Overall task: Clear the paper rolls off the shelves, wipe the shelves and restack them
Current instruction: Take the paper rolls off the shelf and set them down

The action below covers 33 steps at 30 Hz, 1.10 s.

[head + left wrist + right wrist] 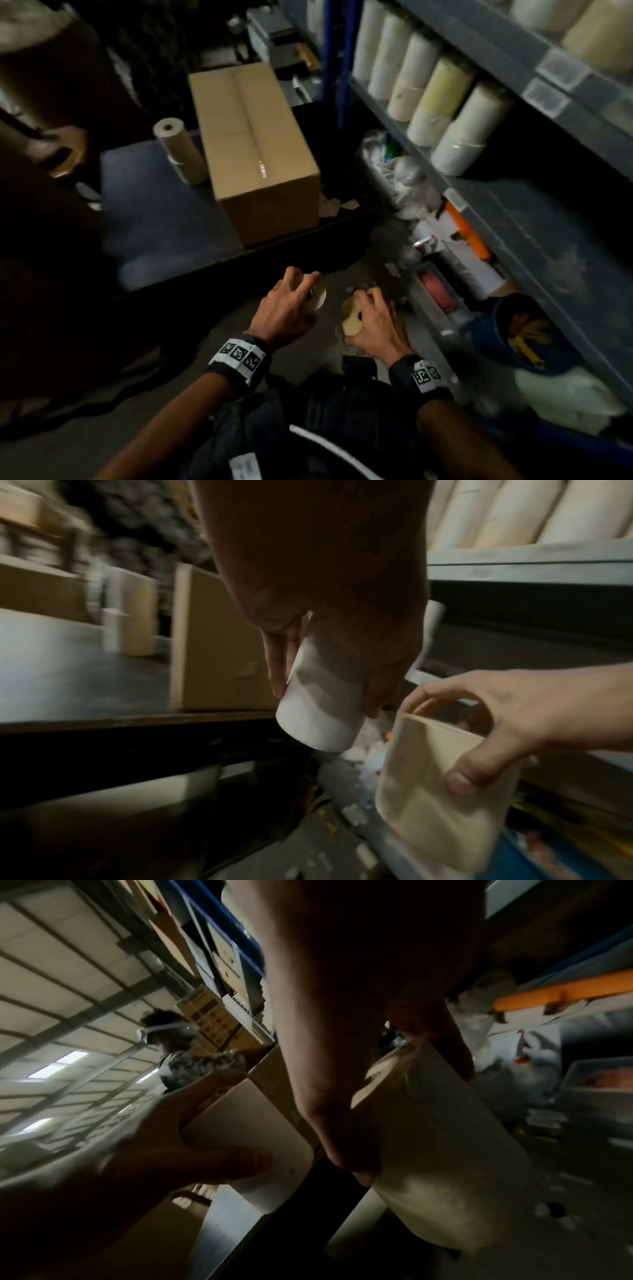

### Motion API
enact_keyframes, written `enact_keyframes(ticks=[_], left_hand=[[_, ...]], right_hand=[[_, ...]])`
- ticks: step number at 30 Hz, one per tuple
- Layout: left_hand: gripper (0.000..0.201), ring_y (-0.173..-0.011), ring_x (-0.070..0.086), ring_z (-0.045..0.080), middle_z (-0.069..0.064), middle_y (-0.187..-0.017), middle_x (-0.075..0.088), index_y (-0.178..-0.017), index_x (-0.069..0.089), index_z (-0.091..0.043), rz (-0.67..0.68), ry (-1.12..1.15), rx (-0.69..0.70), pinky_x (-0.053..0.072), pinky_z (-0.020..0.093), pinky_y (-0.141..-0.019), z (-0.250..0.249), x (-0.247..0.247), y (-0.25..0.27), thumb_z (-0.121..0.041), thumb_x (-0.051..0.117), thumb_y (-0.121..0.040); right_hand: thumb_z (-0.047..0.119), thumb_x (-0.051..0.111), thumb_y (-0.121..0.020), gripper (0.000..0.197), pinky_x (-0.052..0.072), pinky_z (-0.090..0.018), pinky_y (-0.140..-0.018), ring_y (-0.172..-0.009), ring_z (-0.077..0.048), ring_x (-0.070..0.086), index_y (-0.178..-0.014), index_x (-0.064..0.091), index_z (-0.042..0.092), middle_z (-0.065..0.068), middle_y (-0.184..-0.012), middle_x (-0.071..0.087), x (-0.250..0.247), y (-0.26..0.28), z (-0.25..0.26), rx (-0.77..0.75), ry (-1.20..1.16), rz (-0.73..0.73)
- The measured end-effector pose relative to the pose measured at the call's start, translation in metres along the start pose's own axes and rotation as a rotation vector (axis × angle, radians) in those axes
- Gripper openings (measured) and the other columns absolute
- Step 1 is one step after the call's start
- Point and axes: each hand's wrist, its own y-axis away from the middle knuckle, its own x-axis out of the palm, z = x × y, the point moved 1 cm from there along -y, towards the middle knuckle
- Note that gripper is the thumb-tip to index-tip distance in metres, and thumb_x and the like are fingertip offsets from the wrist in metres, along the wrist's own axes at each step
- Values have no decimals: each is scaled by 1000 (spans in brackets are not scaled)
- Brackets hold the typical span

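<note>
**Paper rolls: one in each hand, held low between shelving and work surface**

Head view. Paper rolls on the grey shelf stand in a stacked row at its far end; the near part is bare. A further roll stands on the dark surface beside a closed cardboard box. The left hand grips a white roll and the right hand a cream roll, both just above the floor and near each other.

Left wrist view. The fingers of the left hand are curled round the white roll's upper body; its lower end hangs free and tilted. The right hand pinches the cream roll between thumb and curled fingers.

Right wrist view. The right hand's fingers wrap the cream roll from above; the left hand holds the white roll alongside. Another person works in the background.

Risk assessment. Each roll is held near one end only, so in my judgement a tilted roll could slip and drop among the floor debris. The two rolls could also knock together and loosen a grip.
</note>
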Motion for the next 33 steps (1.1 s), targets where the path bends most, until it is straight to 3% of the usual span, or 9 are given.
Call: enact_keyframes(ticks=[3, 8, 14, 18, 21, 27, 31, 33], left_hand=[[64, -94, 60, 30, -2, -125, 40, -143, 43, -33, -34, 32, -93, 58, 47, -63, 52, -10, 27, -41, 69, -86], [65, -95, 60, 29, -2, -126, 40, -147, 40, -33, -111, 30, -249, 57, 47, -62, 144, -39, 54, -43, 65, -88], [82, -104, 61, 33, 2, -130, 39, -150, 36, -31, -198, 72, -447, 58, 48, -69, 229, -86, 76, -38, 77, -80], [71, -98, 61, 33, 0, -128, 40, -145, 39, -36, -279, 91, -529, 58, 50, -69, 266, -110, 69, -46, 75, -84], [67, -98, 61, 32, -2, -125, 40, -142, 39, -40, -301, 111, -579, 59, 51, -70, 288, -123, 52, -48, 74, -85], [80, -100, 58, 30, -2, -129, 38, -145, 36, -39, -266, 102, -631, 58, 48, -72, 328, -149, 11, -37, 80, -78], [74, -92, 60, 33, -2, -124, 36, -140, 37, -38, -216, 88, -663, 55, 44, -64, 359, -162, -26, -38, 78, -78], [74, -91, 60, 33, -1, -125, 37, -140, 37, -37, -201, 91, -664, 55, 44, -64, 371, -166, -41, -38, 78, -78]], right_hand=[[55, 89, -59, 99, 53, -45, -91, -117, -34, 50, -142, 39, 34, 4, -137, 35, 16, -12, 53, -61, 57, 64], [58, 84, -60, 96, 49, -51, -98, -118, -35, 50, -140, 36, 36, 6, -134, 31, 30, -53, 152, -210, 90, 102], [58, 83, -67, 98, 54, -51, -93, -119, -34, 46, -147, 35, 32, 3, -137, 31, 30, -100, 275, -408, 158, 79], [51, 86, -68, 99, 54, -50, -92, -123, -37, 45, -149, 33, 29, -1, -138, 31, 27, -147, 343, -485, 196, 89], [51, 86, -70, 97, 53, -51, -91, -122, -41, 47, -148, 34, 25, -4, -138, 32, 29, -196, 385, -487, 212, 61], [37, 91, -69, 94, 53, -51, -90, -124, -45, 46, -143, 36, 21, -6, -141, 31, 31, -308, 438, -333, 190, 40], [36, 88, -74, 82, 45, -43, -74, -118, -43, 50, -138, 38, 20, -6, -140, 32, 38, -367, 448, -262, 224, -17], [37, 87, -75, 78, 39, -41, -72, -114, -42, 52, -136, 41, 19, -6, -138, 35, 41, -389, 451, -249, 246, -37]])
